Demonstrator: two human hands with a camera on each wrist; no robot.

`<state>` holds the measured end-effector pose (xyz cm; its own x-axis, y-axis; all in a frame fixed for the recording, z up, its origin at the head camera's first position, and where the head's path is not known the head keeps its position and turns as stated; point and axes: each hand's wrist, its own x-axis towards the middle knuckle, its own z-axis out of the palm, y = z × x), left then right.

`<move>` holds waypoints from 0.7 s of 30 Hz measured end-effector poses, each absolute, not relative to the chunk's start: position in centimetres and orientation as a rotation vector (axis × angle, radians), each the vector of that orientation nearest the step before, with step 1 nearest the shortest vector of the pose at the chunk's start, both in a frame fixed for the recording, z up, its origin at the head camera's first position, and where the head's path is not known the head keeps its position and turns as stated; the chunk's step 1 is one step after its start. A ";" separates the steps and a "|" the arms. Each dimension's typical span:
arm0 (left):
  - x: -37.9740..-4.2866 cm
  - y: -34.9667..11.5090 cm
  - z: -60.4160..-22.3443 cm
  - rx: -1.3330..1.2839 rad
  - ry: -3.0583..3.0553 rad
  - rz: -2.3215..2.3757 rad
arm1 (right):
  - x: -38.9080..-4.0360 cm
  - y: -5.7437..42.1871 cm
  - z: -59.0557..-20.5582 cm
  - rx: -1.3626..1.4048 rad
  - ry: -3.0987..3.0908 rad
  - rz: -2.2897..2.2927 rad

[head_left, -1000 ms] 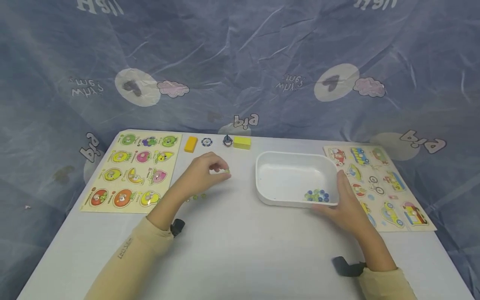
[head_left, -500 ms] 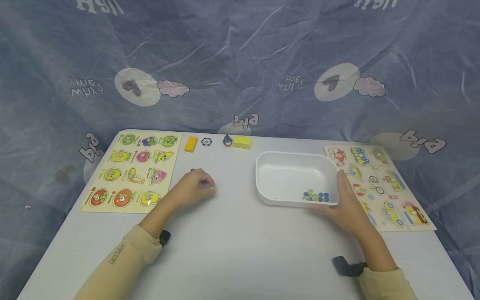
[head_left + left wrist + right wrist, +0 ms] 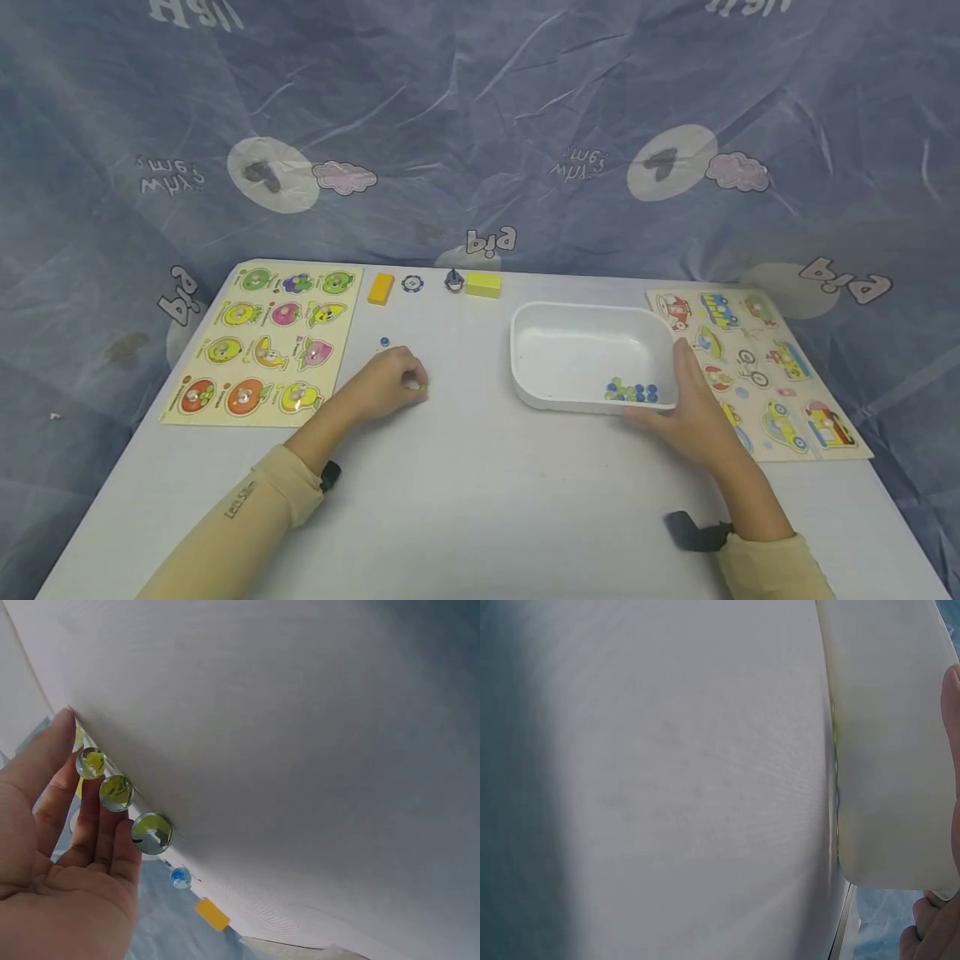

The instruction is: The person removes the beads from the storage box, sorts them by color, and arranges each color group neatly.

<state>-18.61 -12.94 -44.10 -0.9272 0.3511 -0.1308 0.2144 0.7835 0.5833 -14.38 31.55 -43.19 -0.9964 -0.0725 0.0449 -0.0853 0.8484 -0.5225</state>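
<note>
In the head view my left hand [image 3: 386, 385] is low over the table, left of the white tray. Its thumb and fingertips pinch a small yellow-green glass marble [image 3: 423, 387]. The left wrist view shows more clear marbles [image 3: 152, 833] with yellow-green swirls in a row along the fingers; the head view hides these behind the hand. A blue marble [image 3: 385, 342] lies just beyond the hand. My right hand [image 3: 690, 412] grips the near right corner of the white tray [image 3: 592, 407], thumb at the front wall. Several blue and green marbles [image 3: 632, 391] are gathered in that corner.
A fruit puzzle board [image 3: 258, 350] lies at left, a vehicle puzzle board [image 3: 772, 375] at right, partly behind the right hand. Along the back edge stand an orange block [image 3: 381, 288], a poker chip [image 3: 412, 284], a small penguin-like figure [image 3: 453, 281] and a yellow block [image 3: 483, 286].
My left hand has moved back left and toward me, a green marble at its fingertips, uncovering the blue marble. The right hand stays on the tray; marbles inside have shifted slightly.
</note>
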 end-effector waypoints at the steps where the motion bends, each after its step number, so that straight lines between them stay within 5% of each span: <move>1: -18.6 -12.9 -44.1 0.442 2.746 0.853 | -14.4 31.6 -43.2 0.130 -2.998 0.849; 21: -17.0 -8.4 -40.5 0.721 2.794 1.050 | -14.4 31.5 -43.0 0.113 -3.016 0.844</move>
